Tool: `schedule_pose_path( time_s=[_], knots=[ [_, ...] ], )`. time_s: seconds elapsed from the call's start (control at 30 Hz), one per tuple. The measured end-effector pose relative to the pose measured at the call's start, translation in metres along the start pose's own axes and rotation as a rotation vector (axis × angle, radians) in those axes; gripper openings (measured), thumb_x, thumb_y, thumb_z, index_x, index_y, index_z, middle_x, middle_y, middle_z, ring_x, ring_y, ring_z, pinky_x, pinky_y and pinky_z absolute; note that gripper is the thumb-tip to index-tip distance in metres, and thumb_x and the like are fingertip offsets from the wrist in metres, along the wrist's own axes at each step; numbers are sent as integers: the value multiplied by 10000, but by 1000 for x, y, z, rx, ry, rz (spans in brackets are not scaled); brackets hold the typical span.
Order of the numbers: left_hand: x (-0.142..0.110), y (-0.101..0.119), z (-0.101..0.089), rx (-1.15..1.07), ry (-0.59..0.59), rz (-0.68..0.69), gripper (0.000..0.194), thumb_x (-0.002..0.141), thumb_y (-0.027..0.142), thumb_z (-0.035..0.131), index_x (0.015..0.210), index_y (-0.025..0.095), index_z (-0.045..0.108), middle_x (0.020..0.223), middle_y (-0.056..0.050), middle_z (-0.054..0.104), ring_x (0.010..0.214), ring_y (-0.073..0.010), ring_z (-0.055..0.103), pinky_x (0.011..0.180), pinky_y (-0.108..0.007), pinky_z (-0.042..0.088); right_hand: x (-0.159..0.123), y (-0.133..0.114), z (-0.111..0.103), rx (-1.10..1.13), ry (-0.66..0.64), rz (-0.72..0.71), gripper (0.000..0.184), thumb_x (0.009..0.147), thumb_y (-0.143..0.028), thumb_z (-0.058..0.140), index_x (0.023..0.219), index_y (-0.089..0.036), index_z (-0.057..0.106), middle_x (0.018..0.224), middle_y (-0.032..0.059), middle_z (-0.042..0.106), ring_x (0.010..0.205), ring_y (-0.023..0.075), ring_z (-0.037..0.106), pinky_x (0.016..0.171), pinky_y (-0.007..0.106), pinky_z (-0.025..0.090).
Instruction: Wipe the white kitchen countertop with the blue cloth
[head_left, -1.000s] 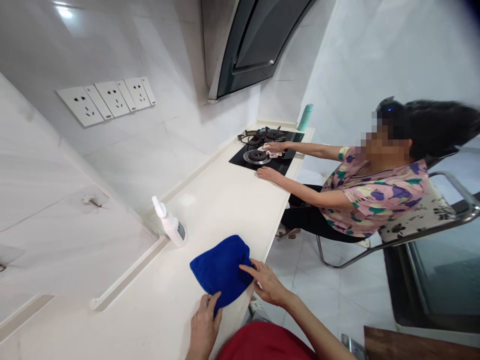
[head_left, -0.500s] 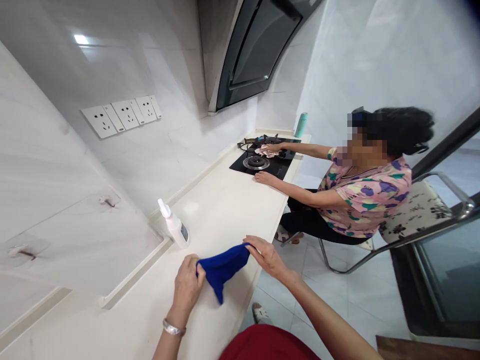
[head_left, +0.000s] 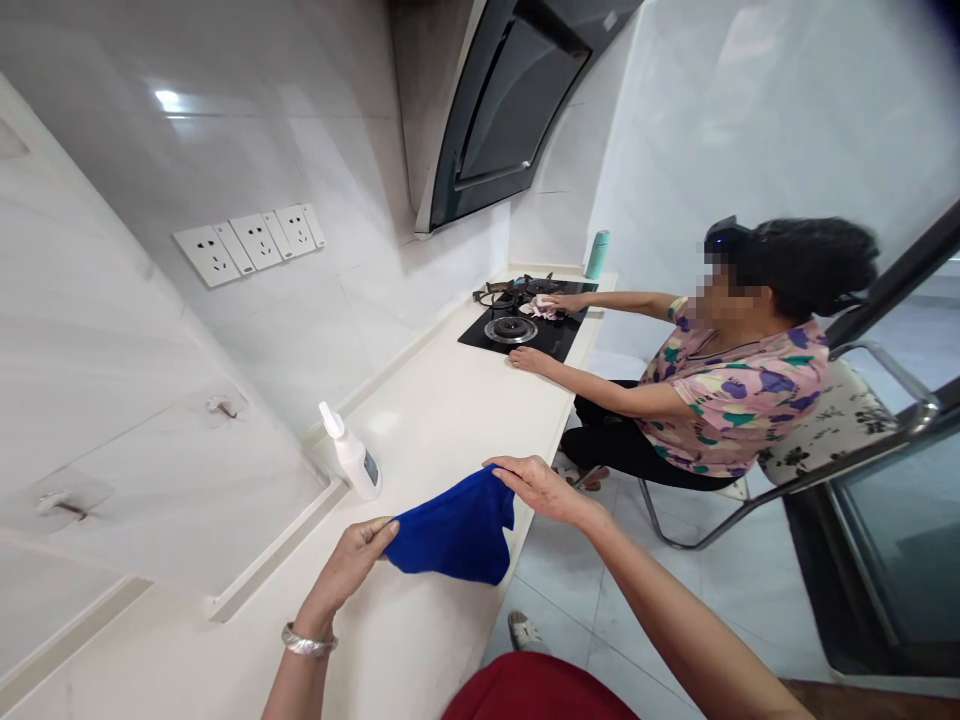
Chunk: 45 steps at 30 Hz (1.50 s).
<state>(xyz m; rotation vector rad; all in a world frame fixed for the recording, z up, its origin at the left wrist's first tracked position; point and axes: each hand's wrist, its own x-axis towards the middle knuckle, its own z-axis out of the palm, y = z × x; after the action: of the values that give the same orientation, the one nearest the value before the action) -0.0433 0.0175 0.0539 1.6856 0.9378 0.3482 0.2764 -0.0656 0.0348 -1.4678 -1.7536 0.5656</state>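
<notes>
A second ago the blue cloth (head_left: 454, 535) lay spread on the surface (head_left: 450, 400); now it is up between both hands and opened out, where half a second ago it hung as a narrower, folded flap. The left hand (head_left: 351, 565) pinches one corner between thumb and fingers, and the right hand (head_left: 544, 490) grips another near the surface's front edge, so the upper side runs nearly straight while the lower part hangs loose toward the wearer. Whether its hem touches the surface cannot be told. For the work in hand, this seems to mean the cloth is being straightened or turned rather than rubbed over anything. The white spray bottle (head_left: 355, 463) stands untouched near the wall-side edge. At the surface's far end, a co-worker's hand (head_left: 568, 303) holds a pale pink cloth (head_left: 538, 309) on the black cooktop (head_left: 547, 341).
</notes>
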Motion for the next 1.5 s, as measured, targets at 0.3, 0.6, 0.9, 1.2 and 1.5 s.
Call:
schedule_pose_path(
  time_s=[0.3, 0.6, 0.9, 1.2, 1.5],
  knots=[
    [17, 22, -21, 378, 500, 257, 483, 933, 557, 460, 1214, 246, 700, 1266, -28, 703, 1200, -261, 650, 1110, -444, 476, 22, -13, -14, -145, 111, -127, 455, 1020, -407, 332, 1331, -200, 590, 1162, 88, 713, 1030, 231, 685, 958, 415, 555],
    [-46, -58, 5, 489, 301, 226, 406, 956, 502, 462, 1191, 286, 712, 1199, -6, 734, 1099, -199, 703, 1023, -325, 551, -69, -1, 39, -140, -26, -130, 412, 1014, -249, 374, 1387, -285, 544, 1255, 63, 676, 1127, 214, 643, 981, 396, 549],
    [-84, -158, 65, 382, 168, 17, 406, 934, 549, 466, 1077, 301, 754, 1070, 33, 773, 947, -175, 747, 851, -220, 597, -119, 44, 99, -120, -282, 59, 368, 1040, -324, 348, 1281, -244, 614, 1012, 45, 744, 844, 188, 710, 754, 288, 560],
    [-4, -111, 9, 641, 709, 70, 426, 969, 421, 418, 1280, 208, 616, 1292, -100, 688, 1168, -272, 669, 996, -469, 569, -11, 69, 110, -222, 285, 96, 442, 1025, -317, 308, 1394, -207, 526, 1237, 127, 666, 1108, 257, 649, 972, 475, 544],
    [-7, -166, 135, 954, 504, 380, 503, 895, 222, 522, 1397, 186, 529, 1475, -150, 530, 1376, -319, 494, 1096, -569, 485, -43, 53, 209, -473, 65, -73, 568, 921, -240, 476, 1488, -228, 449, 1570, 90, 395, 1470, 357, 298, 1169, 618, 335]
  ],
)
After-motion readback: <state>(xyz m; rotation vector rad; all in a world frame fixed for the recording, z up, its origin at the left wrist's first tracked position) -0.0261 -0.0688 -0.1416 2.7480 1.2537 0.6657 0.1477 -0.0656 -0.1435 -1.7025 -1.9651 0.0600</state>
